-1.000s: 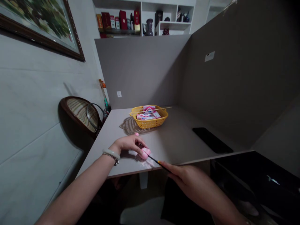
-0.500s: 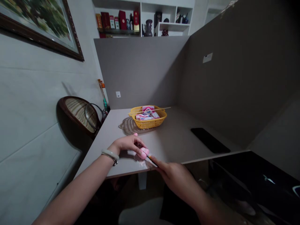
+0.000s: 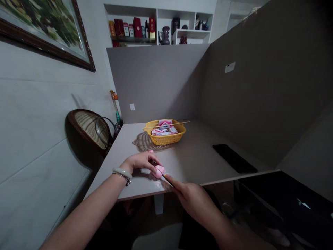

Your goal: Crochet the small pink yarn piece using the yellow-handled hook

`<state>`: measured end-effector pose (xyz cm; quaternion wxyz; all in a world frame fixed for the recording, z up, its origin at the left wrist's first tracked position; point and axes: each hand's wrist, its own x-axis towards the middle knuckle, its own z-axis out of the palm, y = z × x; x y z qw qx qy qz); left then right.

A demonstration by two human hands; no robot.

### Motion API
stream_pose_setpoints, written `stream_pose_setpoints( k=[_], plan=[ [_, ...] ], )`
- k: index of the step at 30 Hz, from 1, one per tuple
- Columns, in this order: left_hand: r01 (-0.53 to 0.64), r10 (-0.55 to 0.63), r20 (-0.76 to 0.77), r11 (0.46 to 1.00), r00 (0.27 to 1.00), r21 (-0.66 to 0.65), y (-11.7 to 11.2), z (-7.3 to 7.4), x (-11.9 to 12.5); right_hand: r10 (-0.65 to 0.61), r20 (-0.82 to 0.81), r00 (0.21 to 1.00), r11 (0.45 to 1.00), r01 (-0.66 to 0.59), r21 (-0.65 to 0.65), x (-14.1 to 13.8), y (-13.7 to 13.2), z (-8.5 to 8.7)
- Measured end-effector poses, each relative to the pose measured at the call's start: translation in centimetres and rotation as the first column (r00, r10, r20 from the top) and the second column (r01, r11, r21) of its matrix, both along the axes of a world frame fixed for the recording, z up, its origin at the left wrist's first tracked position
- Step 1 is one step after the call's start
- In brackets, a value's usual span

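Note:
My left hand (image 3: 140, 162) rests on the tabletop, its fingers shut on a small pink object (image 3: 159, 171) that they partly hide. Under that object lies a crumpled white paper or tissue (image 3: 158, 182). A small pink bit (image 3: 151, 151) shows just beyond my left hand. My right hand (image 3: 195, 201) is shut on a thin black stick (image 3: 168, 180) with a yellow band near its tip. That tip reaches the pink object, and what the stick is exactly, I cannot tell.
A yellow plastic basket (image 3: 165, 139) holds pink-and-white boxes, with a thin wooden skewer lying across it. A woven mat (image 3: 144, 143) lies beside it. A black phone or tablet (image 3: 234, 158) lies on the right. Grey partitions stand behind the table.
My right hand has moved left, closer to my left hand, and less of the black stick shows beyond it. My left hand keeps its hold on the pink object.

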<state>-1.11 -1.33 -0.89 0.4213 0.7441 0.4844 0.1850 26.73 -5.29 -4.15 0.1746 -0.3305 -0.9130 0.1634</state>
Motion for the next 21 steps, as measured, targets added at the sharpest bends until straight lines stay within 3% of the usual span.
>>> stream_pose_setpoints(
  k=[5, 11, 17, 21],
  plan=[
    [0.022, -0.023, -0.005, 1.0, 1.0, -0.015, 0.0, 0.1, 0.1, 0.041, -0.005, 0.999, 0.999, -0.041, -0.023, 2.0, -0.1, 1.2],
    [-0.01, 0.01, -0.021, 1.0, 1.0, -0.012, -0.1, 0.1, 0.2, 0.012, -0.042, 0.999, 0.999, -0.014, -0.047, 0.3, 0.0, 0.7],
    [0.017, -0.017, 0.005, 1.0, 1.0, 0.001, -0.1, 0.1, 0.2, 0.034, 0.006, 0.999, 0.997, -0.034, -0.073, 2.2, 0.2, 1.3],
    [-0.008, 0.009, -0.016, 1.0, 1.0, 0.006, 0.0, 0.0, 0.1, -0.009, 0.005, 1.0, 0.999, 0.009, -0.044, 0.8, 0.0, 1.0]
  ],
)
